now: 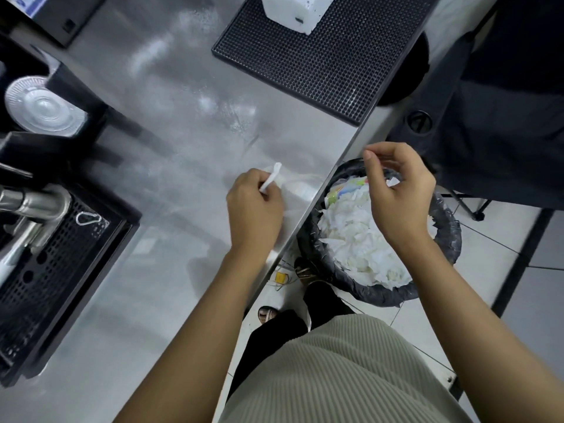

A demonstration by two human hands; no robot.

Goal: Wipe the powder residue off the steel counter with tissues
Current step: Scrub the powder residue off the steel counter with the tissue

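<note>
My left hand rests on the steel counter near its right edge and grips a crumpled white tissue that sticks out above the fingers. Faint powdery streaks show on the counter beyond that hand. My right hand hovers off the counter, above a bin lined with a black bag and filled with used white tissues. Its fingers are loosely curled and I see nothing held in them.
A black rubber mat with a white tissue box lies at the counter's far right. At the left are a black drip tray, a steel tap and a stack of clear lids. A dark chair stands beyond the bin.
</note>
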